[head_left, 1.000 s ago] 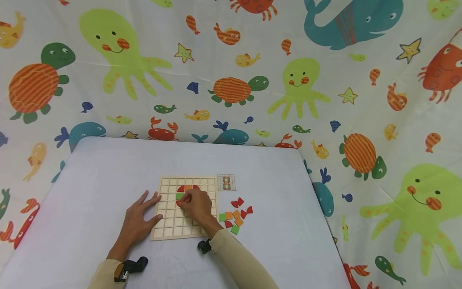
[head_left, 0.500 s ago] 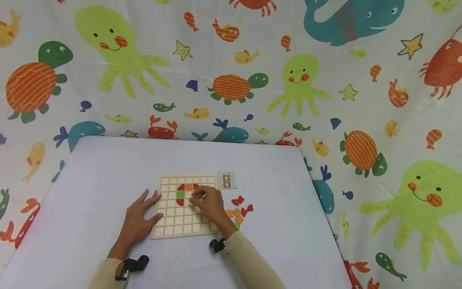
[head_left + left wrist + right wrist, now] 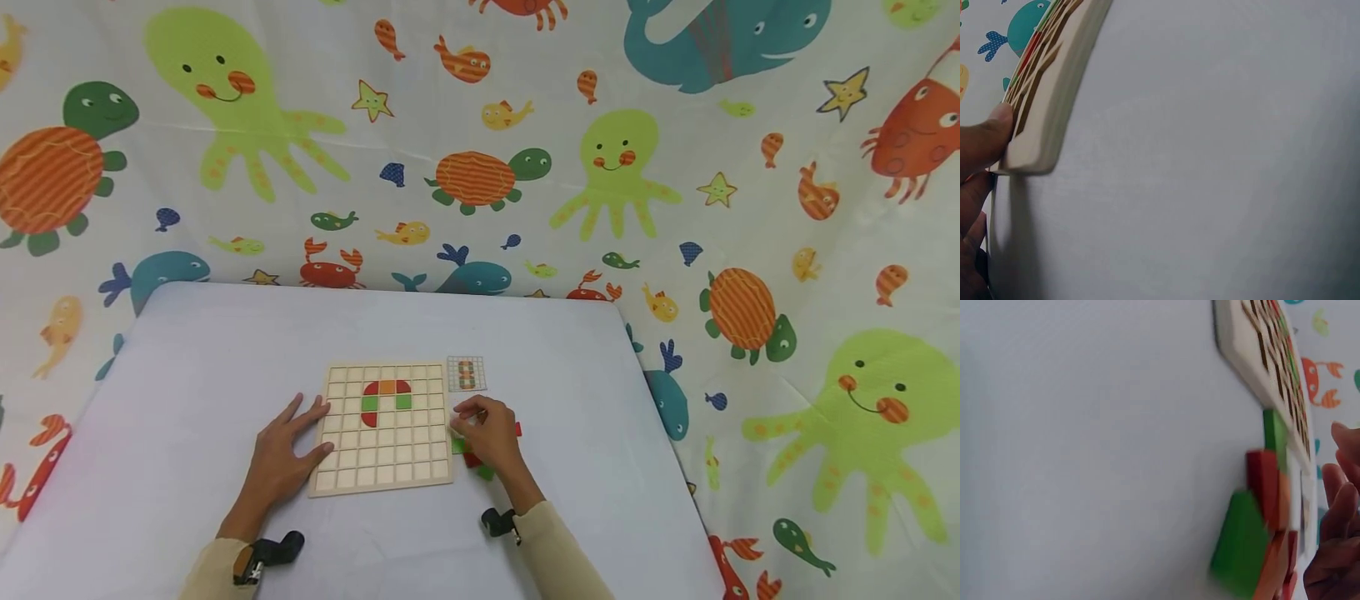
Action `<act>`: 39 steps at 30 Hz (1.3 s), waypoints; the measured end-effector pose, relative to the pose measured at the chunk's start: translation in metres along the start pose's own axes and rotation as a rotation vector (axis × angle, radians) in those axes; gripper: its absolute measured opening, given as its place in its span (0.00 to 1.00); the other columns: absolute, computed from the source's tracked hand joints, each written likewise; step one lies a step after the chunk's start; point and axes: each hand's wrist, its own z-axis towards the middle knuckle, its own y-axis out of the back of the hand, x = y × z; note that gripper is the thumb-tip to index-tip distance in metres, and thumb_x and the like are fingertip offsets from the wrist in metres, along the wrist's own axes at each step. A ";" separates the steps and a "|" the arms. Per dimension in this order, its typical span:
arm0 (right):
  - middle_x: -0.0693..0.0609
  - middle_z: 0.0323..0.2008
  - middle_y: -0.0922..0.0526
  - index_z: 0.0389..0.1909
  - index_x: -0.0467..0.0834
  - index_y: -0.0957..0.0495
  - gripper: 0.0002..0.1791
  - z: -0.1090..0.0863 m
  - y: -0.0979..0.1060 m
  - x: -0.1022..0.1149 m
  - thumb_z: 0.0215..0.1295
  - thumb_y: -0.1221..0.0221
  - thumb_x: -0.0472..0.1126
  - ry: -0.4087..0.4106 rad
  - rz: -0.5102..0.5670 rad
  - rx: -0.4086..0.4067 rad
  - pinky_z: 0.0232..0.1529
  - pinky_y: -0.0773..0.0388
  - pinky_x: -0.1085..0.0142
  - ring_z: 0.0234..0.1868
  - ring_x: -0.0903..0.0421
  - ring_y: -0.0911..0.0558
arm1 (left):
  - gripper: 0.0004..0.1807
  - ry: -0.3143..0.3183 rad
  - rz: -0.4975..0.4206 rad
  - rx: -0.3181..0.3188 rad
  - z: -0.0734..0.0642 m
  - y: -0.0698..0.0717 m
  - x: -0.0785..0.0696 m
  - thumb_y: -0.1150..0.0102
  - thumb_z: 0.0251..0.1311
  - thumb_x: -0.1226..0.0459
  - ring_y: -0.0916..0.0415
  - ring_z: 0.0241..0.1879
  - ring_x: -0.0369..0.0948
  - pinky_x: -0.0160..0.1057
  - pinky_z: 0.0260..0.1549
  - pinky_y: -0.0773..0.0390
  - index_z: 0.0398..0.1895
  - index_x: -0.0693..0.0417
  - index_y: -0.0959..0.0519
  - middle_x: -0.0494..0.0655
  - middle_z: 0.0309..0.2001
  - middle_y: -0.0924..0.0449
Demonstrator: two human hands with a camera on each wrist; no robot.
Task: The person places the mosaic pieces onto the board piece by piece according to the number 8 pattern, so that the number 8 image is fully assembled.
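On the table lies a wooden grid board [image 3: 386, 467]. Green squares [image 3: 403, 402], an orange square [image 3: 387, 387] and red rounded-corner pieces [image 3: 370, 419] sit in its upper cells. My left hand [image 3: 281, 458] rests at the board's left edge, fingers spread, thumb on the rim. To the right of the board, my right hand [image 3: 489, 433] hovers over the loose pieces, its fingers bent and apart, with no piece showing between them. In the right wrist view, a loose green piece [image 3: 1241, 544] and a red piece [image 3: 1262, 481] lie below the fingers; the hand partly hides the pile in the head view.
A small card [image 3: 467, 374] with a printed grid pattern lies beside the board's upper right corner. White cloth covers the table [image 3: 240, 333]. Behind it hangs a curtain [image 3: 300, 67] printed with sea animals.
My right hand has moved right, from over the board to the loose pieces. A green square now shows in the cell where it was. My left hand has stayed at the board's edge.
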 end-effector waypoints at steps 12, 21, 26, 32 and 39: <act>0.54 0.41 0.14 0.41 0.50 0.08 0.11 -0.021 0.020 -0.021 0.57 0.21 0.40 -0.038 -0.138 0.027 0.34 0.26 0.69 0.36 0.59 0.23 | 0.37 0.000 0.008 0.000 0.001 -0.002 0.004 0.25 0.60 0.59 0.43 0.77 0.75 0.82 0.68 0.45 0.73 0.55 0.24 0.73 0.80 0.42; 0.56 0.38 0.19 0.37 0.52 0.09 0.07 -0.021 0.018 -0.020 0.58 0.21 0.43 -0.020 -0.270 0.053 0.35 0.26 0.68 0.37 0.61 0.24 | 0.36 0.007 0.009 0.009 0.001 -0.001 0.002 0.25 0.60 0.60 0.43 0.76 0.77 0.82 0.67 0.44 0.73 0.55 0.24 0.74 0.80 0.42; 0.58 0.37 0.18 0.37 0.53 0.10 0.08 -0.022 0.017 -0.017 0.57 0.21 0.44 -0.018 -0.318 0.046 0.36 0.26 0.67 0.37 0.61 0.24 | 0.36 -0.003 0.006 0.004 0.002 0.000 0.002 0.25 0.59 0.60 0.43 0.76 0.77 0.82 0.67 0.45 0.72 0.55 0.24 0.74 0.80 0.42; 0.59 0.36 0.16 0.34 0.54 0.15 0.10 -0.022 0.018 -0.015 0.59 0.22 0.40 -0.024 -0.263 0.041 0.34 0.27 0.69 0.34 0.61 0.23 | 0.36 -0.015 -0.015 -0.003 0.002 0.001 0.001 0.24 0.59 0.60 0.43 0.77 0.75 0.82 0.67 0.44 0.72 0.56 0.24 0.74 0.79 0.40; 0.58 0.32 0.14 0.34 0.52 0.12 0.06 -0.016 0.022 -0.015 0.61 0.24 0.39 -0.057 -0.090 0.018 0.27 0.24 0.70 0.28 0.61 0.22 | 0.36 -0.037 -0.007 -0.022 0.002 -0.001 0.003 0.24 0.59 0.61 0.41 0.76 0.75 0.83 0.66 0.43 0.71 0.56 0.23 0.74 0.78 0.38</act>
